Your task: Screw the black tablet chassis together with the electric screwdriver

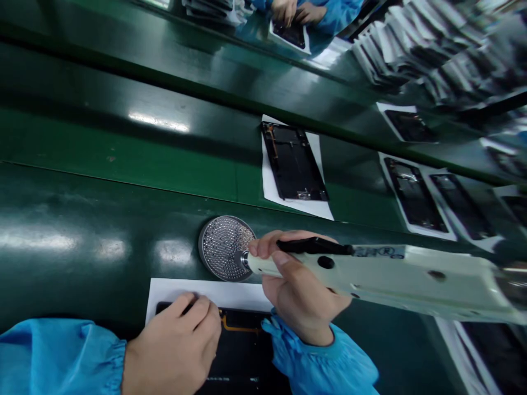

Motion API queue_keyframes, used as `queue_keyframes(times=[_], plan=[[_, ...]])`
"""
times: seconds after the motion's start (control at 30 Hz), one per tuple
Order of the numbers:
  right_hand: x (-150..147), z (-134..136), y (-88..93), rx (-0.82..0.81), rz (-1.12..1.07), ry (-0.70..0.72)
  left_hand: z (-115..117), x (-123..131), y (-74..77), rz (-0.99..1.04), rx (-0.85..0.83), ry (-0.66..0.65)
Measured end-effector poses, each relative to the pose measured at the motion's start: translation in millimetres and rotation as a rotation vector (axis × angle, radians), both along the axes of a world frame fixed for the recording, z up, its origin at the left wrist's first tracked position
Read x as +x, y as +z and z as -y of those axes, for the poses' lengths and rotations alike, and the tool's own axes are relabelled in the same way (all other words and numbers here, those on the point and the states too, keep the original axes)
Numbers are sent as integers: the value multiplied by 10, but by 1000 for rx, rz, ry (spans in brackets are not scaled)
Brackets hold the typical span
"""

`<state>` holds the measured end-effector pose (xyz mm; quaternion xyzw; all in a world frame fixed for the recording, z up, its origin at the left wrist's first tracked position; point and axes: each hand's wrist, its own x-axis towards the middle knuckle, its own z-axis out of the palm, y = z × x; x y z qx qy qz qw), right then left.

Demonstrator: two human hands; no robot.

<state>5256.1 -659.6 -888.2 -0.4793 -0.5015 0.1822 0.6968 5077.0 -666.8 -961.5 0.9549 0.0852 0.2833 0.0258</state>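
My right hand [302, 285] is wrapped round a pale electric screwdriver [420, 280] with a black lever. The driver's tip end reaches over a round metal screw tray [224, 247], whose dimpled face holds small screws. In front of me a black tablet housing [242, 351] with an orange flex cable lies on a sheet of white paper [181, 288]. My left hand [177, 345] rests on the housing's upper left part, fingers bent and pressed together at its edge. Anything small under those fingers is hidden.
Another open tablet housing [294, 162] lies on paper on the green bench [102, 203]. Several more, like this housing [415, 195], line the right side. Across the bench are a co-worker's hands [294, 11] at a tablet. Stacked sheets [424, 46] stand at the upper right.
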Motion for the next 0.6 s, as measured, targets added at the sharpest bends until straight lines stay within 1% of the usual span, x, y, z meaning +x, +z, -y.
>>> queue_keyframes(times=[0.17,0.27,0.37,0.47,0.53,0.6], plan=[[-28,-32,-12,-11,-24,-15,13,-4,15,-45,1,0],[-32,24,44,14,-20,-36,29,-18,17,-68,-26,3],[-54,218,153,2,-28,21,44,-37,9,-76,-75,15],[-138,470,224,-70,-1,85,54,-50,-2,-74,-140,32],[-218,601,210,-138,46,127,55,-52,-7,-61,-155,35],[-289,677,154,-189,76,161,52,-51,-7,-52,-150,27]])
